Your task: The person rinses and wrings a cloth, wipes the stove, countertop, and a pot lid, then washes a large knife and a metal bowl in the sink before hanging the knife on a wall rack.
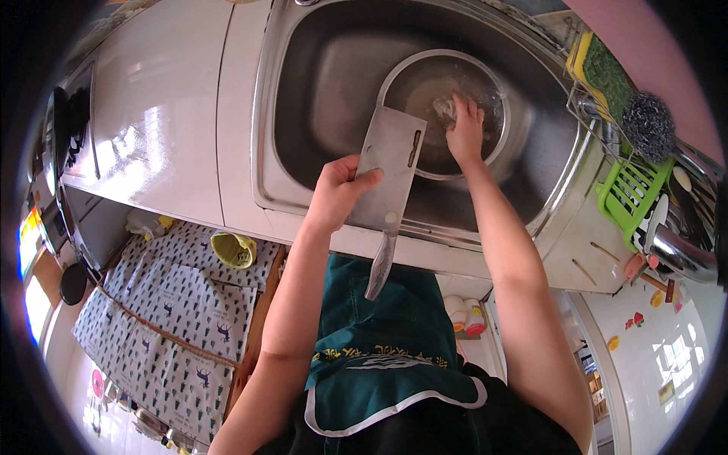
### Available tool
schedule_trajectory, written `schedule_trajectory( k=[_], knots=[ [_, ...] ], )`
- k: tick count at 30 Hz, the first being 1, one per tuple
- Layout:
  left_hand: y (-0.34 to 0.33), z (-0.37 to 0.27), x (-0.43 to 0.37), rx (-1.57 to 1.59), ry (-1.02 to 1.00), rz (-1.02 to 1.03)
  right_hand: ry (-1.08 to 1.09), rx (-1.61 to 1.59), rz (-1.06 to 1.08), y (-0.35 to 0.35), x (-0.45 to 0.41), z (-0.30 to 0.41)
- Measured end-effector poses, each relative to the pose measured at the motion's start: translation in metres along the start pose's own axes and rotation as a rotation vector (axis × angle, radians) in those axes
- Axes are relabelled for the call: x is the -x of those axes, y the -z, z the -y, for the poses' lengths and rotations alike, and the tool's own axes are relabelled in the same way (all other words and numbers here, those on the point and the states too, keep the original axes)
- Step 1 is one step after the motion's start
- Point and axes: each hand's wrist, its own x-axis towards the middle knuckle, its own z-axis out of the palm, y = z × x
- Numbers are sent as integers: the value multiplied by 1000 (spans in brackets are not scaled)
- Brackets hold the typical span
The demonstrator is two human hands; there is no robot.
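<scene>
My left hand grips a metal cleaver by its blade, thumb on the flat face. The blade reaches over the sink's near rim, and the cleaver's handle points down towards my green apron. In the stainless steel sink stands a round metal basin with cloudy water. My right hand is in the basin, its fingers at a pale, crumpled wet cloth or similar soft thing. The blade's upper end overlaps the basin's left rim in view.
At the right, a wire rack holds a yellow and green scouring sponge, with a steel wool scrubber beside it. Below is a green plastic utensil basket. A yellow-lined bin stands lower left, and a pan lies far left.
</scene>
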Motion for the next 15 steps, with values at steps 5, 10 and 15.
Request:
schedule_trajectory(
  k=[5,10,15],
  knots=[
    [3,-3,-3,-27,4,-50,-247,-912,12,47,19,52],
    [0,-4,-5,-2,7,1,114,-626,-125,102,61,118],
    [-8,0,-3,12,6,23,224,-444,-225,103,68,134]
  ],
)
